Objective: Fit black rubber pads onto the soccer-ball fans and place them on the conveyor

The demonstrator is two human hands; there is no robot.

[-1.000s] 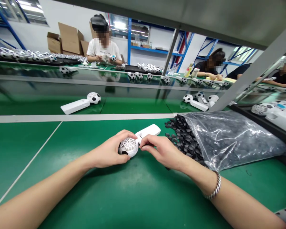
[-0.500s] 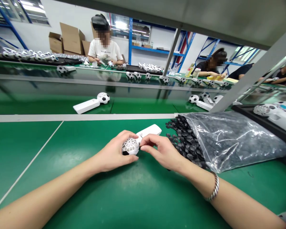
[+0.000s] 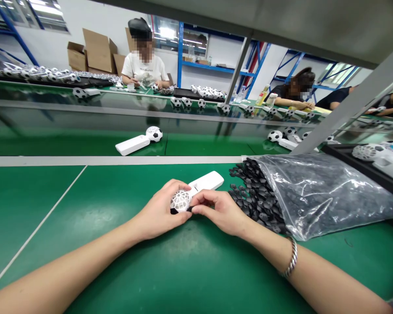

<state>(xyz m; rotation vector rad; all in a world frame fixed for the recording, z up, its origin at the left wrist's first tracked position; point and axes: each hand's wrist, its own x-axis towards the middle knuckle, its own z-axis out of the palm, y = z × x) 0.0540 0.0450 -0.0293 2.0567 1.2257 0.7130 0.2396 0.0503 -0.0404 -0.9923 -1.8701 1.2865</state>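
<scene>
Left-hand grip (image 3: 159, 214) encloses the white lattice ball (image 3: 180, 201).

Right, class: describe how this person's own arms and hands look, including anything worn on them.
The left hand and right hand are bare, with no gloves. The left forearm and right forearm show no sleeves. A silver bracelet with a twisted, rope-like pattern circles the right wrist; the left wrist has none.
</scene>
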